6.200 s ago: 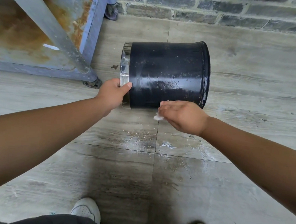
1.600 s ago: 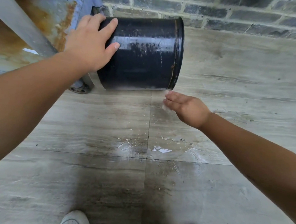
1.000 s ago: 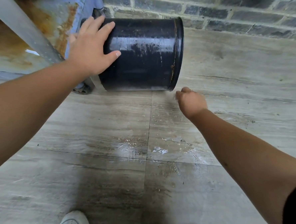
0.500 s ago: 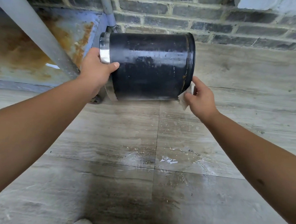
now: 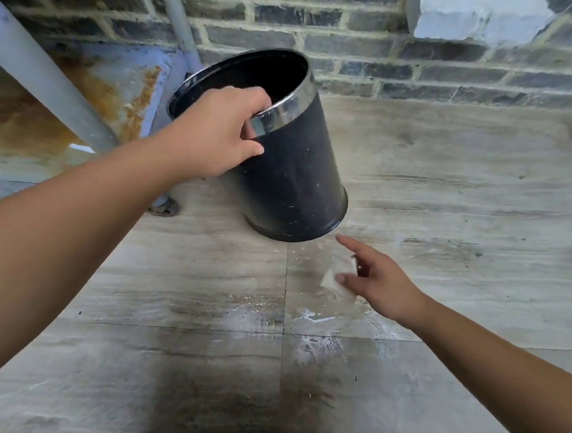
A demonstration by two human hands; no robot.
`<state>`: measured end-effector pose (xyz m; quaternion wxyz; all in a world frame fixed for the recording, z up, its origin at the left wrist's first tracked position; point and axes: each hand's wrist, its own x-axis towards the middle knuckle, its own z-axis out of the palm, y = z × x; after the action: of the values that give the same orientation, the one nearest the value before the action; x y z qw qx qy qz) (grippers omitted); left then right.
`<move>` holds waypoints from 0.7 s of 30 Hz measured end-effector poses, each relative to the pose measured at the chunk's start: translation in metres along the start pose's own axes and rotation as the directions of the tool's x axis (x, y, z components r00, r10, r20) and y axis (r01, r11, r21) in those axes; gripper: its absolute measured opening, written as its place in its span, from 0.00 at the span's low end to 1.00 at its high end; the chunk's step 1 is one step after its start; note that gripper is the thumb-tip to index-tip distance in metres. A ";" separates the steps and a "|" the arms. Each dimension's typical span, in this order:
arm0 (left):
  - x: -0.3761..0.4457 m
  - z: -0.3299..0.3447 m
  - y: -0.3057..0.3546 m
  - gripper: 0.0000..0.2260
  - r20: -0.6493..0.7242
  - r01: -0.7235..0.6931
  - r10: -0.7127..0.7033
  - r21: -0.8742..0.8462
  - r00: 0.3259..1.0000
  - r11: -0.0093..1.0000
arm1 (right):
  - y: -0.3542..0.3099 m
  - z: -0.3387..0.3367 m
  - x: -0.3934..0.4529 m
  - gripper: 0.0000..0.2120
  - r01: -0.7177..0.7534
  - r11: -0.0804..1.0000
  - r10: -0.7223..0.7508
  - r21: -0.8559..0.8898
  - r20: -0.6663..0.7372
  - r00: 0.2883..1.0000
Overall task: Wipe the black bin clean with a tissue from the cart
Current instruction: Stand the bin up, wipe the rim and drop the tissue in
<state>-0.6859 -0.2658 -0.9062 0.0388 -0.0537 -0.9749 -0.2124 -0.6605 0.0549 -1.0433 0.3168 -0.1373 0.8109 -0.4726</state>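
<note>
Black bin (image 5: 290, 179): tilted, mouth up. Left hand (image 5: 216, 135) grips its chrome rim (image 5: 284, 112). Right hand (image 5: 379, 282), fingers loosely spread, pinches tissue (image 5: 336, 276) below it.

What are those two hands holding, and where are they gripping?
The left hand grips the bin by its metal rim, fingers inside. The right hand holds a tissue loosely.
</note>
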 end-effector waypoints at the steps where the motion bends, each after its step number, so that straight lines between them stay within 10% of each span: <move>1: -0.002 0.003 0.005 0.14 0.035 -0.042 0.041 0.034 0.999 0.999 | -0.002 0.000 -0.004 0.28 0.007 0.998 -0.005 0.063 -0.020 1.000; 11: -0.010 0.034 0.035 0.07 0.345 -0.314 0.239 0.179 0.908 0.932 | -0.045 -0.015 0.005 0.18 0.159 0.895 0.008 0.416 -0.371 0.928; 21: 0.006 0.088 0.078 0.08 0.158 -0.163 0.134 0.187 0.978 0.969 | -0.071 -0.010 0.033 0.12 0.251 0.932 -0.055 0.262 -0.583 0.811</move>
<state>-0.6869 -0.1577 -0.9536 -0.0108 -0.1376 -0.9847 -0.1060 -0.6976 0.0081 -0.9922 0.0404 -0.0021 0.7642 -0.6437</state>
